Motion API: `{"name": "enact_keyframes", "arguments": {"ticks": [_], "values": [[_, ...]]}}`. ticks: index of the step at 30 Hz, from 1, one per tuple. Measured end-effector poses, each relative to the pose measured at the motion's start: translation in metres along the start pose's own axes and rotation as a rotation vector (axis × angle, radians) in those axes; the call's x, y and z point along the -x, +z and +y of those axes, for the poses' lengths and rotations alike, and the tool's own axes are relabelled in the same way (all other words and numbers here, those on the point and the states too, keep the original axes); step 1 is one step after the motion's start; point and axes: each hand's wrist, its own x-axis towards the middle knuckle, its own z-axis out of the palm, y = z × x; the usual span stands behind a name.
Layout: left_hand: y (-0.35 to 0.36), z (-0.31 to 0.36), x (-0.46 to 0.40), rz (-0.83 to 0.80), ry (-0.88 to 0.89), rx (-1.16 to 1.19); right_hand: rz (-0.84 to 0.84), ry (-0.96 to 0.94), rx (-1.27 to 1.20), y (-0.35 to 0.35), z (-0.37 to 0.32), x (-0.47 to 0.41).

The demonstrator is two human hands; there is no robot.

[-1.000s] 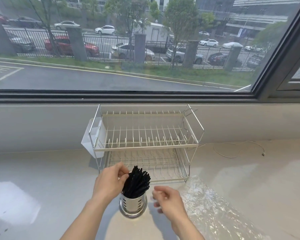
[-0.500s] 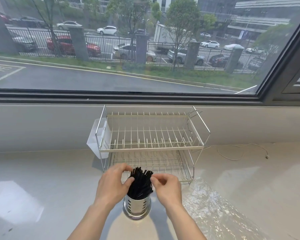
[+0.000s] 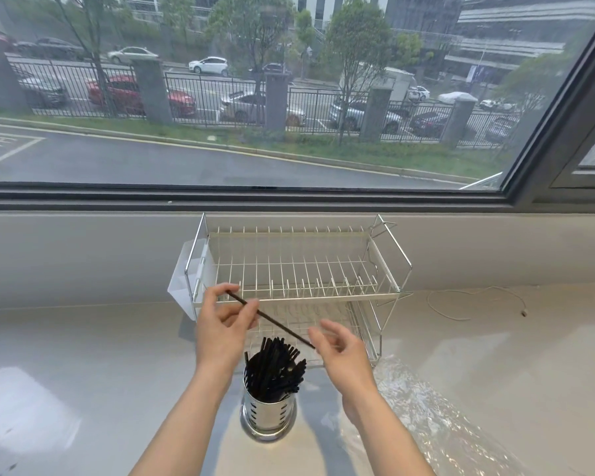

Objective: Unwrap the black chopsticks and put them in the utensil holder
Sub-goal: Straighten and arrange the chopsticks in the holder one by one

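Observation:
A perforated steel utensil holder stands on the counter near me, packed with several black chopsticks standing on end. Above it, my left hand pinches one single black chopstick near its upper left end; the stick slants down to the right. My right hand hovers at the stick's lower tip with fingers loosely spread, and I cannot tell whether it touches the tip. Clear plastic wrap lies crumpled on the counter to the right of the holder.
A two-tier wire dish rack stands just behind the hands against the low wall, with a white plastic cup hung on its left side. A thin white cable lies at the back right. A large window runs behind.
Both hands were at the bundle in the holder. My left hand has since risen with one chopstick pulled out, and my right hand has drawn back to the right.

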Motion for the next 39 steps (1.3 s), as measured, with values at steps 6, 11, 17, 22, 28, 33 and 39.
{"name": "enact_keyframes", "arguments": {"ticks": [6, 11, 17, 22, 28, 33, 39], "values": [[-0.006, -0.009, 0.006, 0.007, -0.176, 0.181, -0.014, 0.128, -0.672, -0.004, 0.008, -0.004], [-0.009, -0.026, 0.014, -0.174, -0.102, -0.431, 0.226, -0.038, -0.789, -0.006, -0.007, -0.008], [-0.016, -0.038, 0.018, -0.358, 0.152, -0.811, 0.369, -0.303, -0.215, 0.001, 0.003, -0.010], [-0.005, -0.037, 0.019, -0.415, 0.191, -0.980, 0.112, -0.318, 0.532, 0.026, 0.048, 0.001], [-0.008, -0.036, 0.015, -0.287, 0.183, -1.011, 0.115, -0.294, 0.427, 0.024, 0.048, -0.003], [-0.011, -0.038, 0.013, -0.239, 0.155, -1.002, 0.040, -0.142, 0.512, 0.033, 0.035, -0.016], [-0.019, -0.033, 0.009, -0.141, 0.146, -0.910, 0.084, -0.154, 0.596, 0.040, 0.033, -0.015]]}}
